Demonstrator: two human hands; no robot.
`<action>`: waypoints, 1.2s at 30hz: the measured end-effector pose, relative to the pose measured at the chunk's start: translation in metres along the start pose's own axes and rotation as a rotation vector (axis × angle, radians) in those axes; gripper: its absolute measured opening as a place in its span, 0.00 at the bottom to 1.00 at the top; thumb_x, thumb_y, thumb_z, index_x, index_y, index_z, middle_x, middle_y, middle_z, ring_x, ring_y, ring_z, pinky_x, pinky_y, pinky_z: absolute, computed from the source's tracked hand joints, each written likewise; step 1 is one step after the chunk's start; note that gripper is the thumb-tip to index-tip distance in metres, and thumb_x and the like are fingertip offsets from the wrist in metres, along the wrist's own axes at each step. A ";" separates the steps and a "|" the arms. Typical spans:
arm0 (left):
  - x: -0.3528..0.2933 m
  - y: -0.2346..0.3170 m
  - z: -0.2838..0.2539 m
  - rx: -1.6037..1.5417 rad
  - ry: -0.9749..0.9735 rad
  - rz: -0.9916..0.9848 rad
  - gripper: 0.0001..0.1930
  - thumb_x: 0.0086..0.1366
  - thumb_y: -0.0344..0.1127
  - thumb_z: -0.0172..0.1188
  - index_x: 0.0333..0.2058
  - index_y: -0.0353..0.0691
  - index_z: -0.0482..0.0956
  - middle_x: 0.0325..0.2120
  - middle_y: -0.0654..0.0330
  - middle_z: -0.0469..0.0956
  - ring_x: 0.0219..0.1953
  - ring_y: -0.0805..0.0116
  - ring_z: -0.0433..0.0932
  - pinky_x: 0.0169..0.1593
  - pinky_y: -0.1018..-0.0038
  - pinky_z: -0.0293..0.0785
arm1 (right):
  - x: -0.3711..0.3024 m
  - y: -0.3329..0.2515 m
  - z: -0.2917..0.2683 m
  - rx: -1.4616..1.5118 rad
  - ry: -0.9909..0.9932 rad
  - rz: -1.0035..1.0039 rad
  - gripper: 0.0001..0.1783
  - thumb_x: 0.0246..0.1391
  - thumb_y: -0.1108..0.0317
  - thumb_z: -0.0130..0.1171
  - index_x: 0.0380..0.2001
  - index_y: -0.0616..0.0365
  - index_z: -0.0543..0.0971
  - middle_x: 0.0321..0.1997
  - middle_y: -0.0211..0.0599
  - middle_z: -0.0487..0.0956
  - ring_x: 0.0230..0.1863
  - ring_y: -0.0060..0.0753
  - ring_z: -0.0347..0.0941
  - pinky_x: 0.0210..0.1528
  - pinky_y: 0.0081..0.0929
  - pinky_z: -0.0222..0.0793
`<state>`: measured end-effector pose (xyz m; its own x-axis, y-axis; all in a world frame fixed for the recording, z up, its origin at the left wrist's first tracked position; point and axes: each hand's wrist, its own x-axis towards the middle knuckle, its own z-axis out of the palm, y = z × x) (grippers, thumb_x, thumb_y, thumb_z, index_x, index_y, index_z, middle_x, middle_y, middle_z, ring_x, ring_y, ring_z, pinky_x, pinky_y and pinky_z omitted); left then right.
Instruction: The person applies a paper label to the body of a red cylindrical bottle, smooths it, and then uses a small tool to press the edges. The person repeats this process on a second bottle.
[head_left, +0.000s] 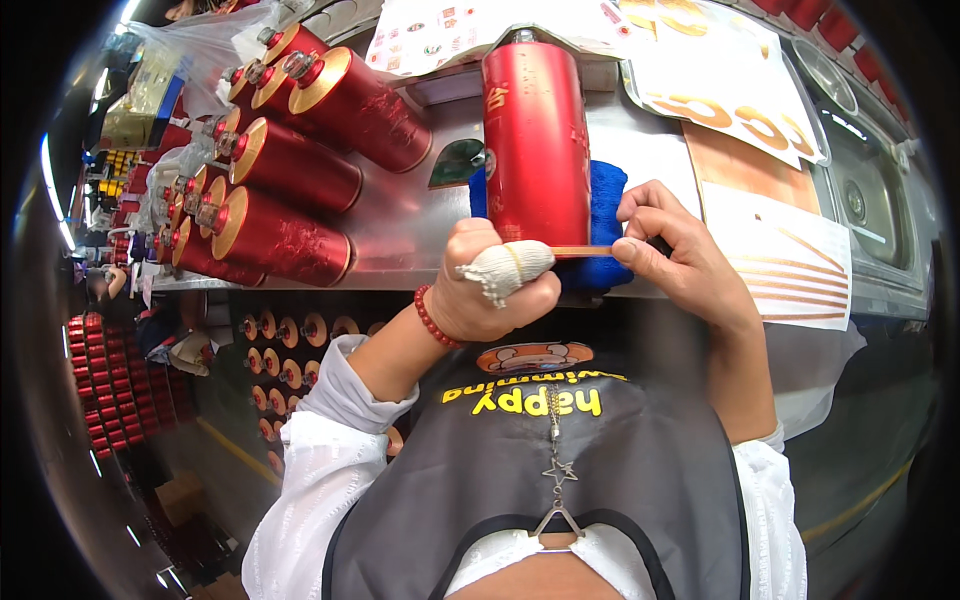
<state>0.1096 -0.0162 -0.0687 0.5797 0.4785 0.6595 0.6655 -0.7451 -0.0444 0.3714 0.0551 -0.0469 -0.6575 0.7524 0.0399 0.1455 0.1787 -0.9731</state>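
A large red bottle (538, 140) with a clear stopper lies on a blue cloth (607, 215), its base toward me. Along the base edge runs a narrow gold strip (582, 252). My left hand (485, 280) is closed at the base's left side, and its thumb, in a white knitted finger cover (512, 268), presses at the strip and bottle. With finger and thumb, my right hand (685, 255) pinches the strip's right end. The left fingertips are partly hidden.
Several red bottles (290, 165) with gold shoulders lie at the left of the metal table (400, 210). On the right, a white sheet (780, 260) bears more gold strips, beside a metal sink (865, 200). Another sheet (720, 75) holds curved gold pieces. Bottles fill racks (285, 360) below.
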 end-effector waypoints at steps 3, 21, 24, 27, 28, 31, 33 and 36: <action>0.008 0.004 0.002 0.042 0.067 0.039 0.13 0.44 0.30 0.68 0.30 0.56 0.80 0.43 0.69 0.75 0.47 0.64 0.66 0.44 0.67 0.68 | 0.000 0.003 -0.001 -0.005 -0.002 0.017 0.16 0.61 0.62 0.65 0.27 0.61 0.72 0.41 0.33 0.67 0.42 0.28 0.64 0.43 0.23 0.64; 0.029 0.000 -0.003 0.033 -0.016 0.135 0.14 0.38 0.33 0.66 0.28 0.55 0.80 0.43 0.69 0.77 0.45 0.61 0.65 0.42 0.64 0.66 | -0.001 0.010 0.001 0.021 0.010 -0.006 0.16 0.60 0.62 0.65 0.27 0.61 0.73 0.40 0.33 0.67 0.42 0.28 0.65 0.43 0.25 0.64; 0.023 -0.001 0.002 0.016 0.021 0.116 0.12 0.41 0.32 0.67 0.27 0.56 0.79 0.44 0.69 0.76 0.46 0.62 0.65 0.45 0.64 0.66 | -0.002 0.013 0.003 0.036 0.020 -0.030 0.16 0.60 0.62 0.65 0.27 0.62 0.73 0.40 0.33 0.67 0.42 0.28 0.65 0.43 0.24 0.64; 0.008 0.006 -0.002 0.060 0.063 0.014 0.14 0.40 0.31 0.68 0.27 0.57 0.80 0.44 0.69 0.77 0.45 0.62 0.65 0.45 0.64 0.67 | 0.001 0.008 0.004 0.020 -0.005 -0.001 0.16 0.60 0.62 0.65 0.27 0.62 0.73 0.39 0.33 0.67 0.41 0.28 0.65 0.43 0.24 0.64; 0.002 0.007 -0.005 0.104 0.029 -0.013 0.14 0.40 0.30 0.68 0.28 0.57 0.80 0.43 0.69 0.77 0.45 0.62 0.65 0.44 0.64 0.67 | 0.001 0.009 0.002 0.000 -0.017 -0.003 0.16 0.61 0.63 0.64 0.27 0.61 0.73 0.41 0.32 0.67 0.42 0.27 0.64 0.44 0.23 0.63; 0.006 0.005 -0.006 0.069 0.012 0.031 0.15 0.44 0.30 0.68 0.33 0.56 0.81 0.45 0.68 0.76 0.46 0.61 0.65 0.46 0.64 0.67 | 0.002 0.012 0.002 -0.040 -0.036 -0.024 0.16 0.62 0.63 0.64 0.27 0.61 0.71 0.43 0.31 0.67 0.43 0.25 0.64 0.45 0.21 0.63; 0.019 0.004 -0.006 0.080 -0.017 0.088 0.16 0.46 0.33 0.69 0.37 0.50 0.82 0.45 0.67 0.74 0.47 0.62 0.64 0.47 0.65 0.68 | 0.002 0.016 0.004 -0.032 0.008 -0.049 0.16 0.60 0.63 0.65 0.26 0.62 0.72 0.39 0.33 0.67 0.41 0.28 0.65 0.43 0.24 0.64; 0.034 0.003 -0.005 0.085 -0.090 0.138 0.17 0.46 0.34 0.69 0.38 0.45 0.82 0.40 0.66 0.70 0.47 0.62 0.64 0.46 0.68 0.69 | 0.003 0.013 0.005 -0.013 0.016 -0.023 0.16 0.59 0.63 0.65 0.25 0.62 0.72 0.39 0.33 0.67 0.41 0.29 0.65 0.43 0.24 0.64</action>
<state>0.1291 -0.0047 -0.0432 0.7055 0.4166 0.5733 0.6119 -0.7663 -0.1961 0.3679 0.0567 -0.0606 -0.6488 0.7580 0.0662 0.1399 0.2044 -0.9689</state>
